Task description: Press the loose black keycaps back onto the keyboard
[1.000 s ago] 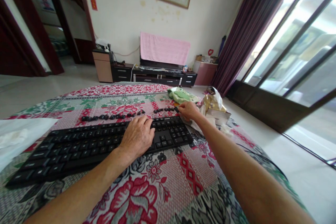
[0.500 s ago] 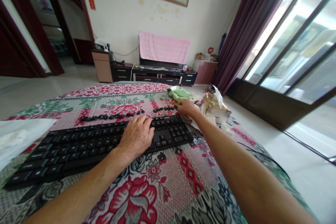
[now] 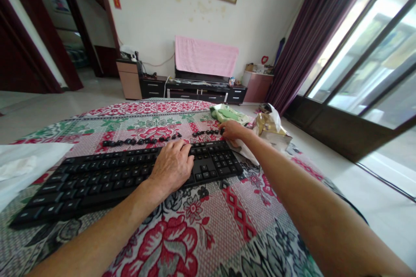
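Note:
A black keyboard (image 3: 113,177) lies at a slant on the flowered tablecloth, some of its top-row keys bare. Across its right-middle part rests my left hand (image 3: 173,165), palm down with fingers spread over the keys. Behind the keyboard, loose black keycaps (image 3: 143,140) form a line, with a second short row of keycaps (image 3: 206,132) further right. At the right end of that short row, my right hand (image 3: 232,130) has its thumb and fingertips closed on a small black keycap (image 3: 222,131). A white tissue (image 3: 245,150) lies beneath this hand.
On the right stand a green packet (image 3: 229,114) and a gold tissue box (image 3: 271,127). A white sheet (image 3: 39,160) covers the table's left edge. A dark cable (image 3: 352,207) hangs by the right edge. Beyond are a low cabinet (image 3: 198,93) and a pink cloth (image 3: 206,54).
The view has shifted slightly, so everything sits a little further right. My left hand stays on the keyboard, and my right hand remains at the end of the short keycap row.

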A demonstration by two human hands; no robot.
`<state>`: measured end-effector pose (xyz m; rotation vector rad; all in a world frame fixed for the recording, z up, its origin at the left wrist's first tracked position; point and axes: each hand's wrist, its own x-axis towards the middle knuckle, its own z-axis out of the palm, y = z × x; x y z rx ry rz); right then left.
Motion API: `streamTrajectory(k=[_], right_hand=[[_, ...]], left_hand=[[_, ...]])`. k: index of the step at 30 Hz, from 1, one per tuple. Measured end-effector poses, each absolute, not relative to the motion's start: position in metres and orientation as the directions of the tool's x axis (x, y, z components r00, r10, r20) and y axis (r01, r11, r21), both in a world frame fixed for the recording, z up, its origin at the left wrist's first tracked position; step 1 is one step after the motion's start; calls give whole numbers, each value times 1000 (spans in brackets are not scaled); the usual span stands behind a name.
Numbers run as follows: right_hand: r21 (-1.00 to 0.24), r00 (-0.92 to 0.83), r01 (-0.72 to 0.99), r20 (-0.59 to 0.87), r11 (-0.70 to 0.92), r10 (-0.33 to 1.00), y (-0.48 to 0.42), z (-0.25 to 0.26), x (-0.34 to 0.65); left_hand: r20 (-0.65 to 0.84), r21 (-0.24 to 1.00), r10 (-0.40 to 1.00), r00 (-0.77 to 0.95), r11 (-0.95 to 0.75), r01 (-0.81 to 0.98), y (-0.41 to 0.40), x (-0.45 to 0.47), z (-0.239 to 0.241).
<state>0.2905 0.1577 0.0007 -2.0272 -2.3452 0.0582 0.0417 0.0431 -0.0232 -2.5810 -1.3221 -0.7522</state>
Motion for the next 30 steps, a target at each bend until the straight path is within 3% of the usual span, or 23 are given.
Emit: streamTrajectory(k=[7,19,26,30], right_hand=[[26,-157,987,8,156,988,158,0,289],[47,-94,995,20,93,995,157,3,285],[46,-96,995,61,93,994,150,2,284],[-18,-85,996,141,88,986,136,9,288]], left_hand=[[492,90,723,485,-597,797,43,42,-23],[482,90,732,481,-587,804,43,41,-24],[470,48,719,511,-599,799,43,41,-23],[468,33,719,513,-595,803,42,42,-23]])
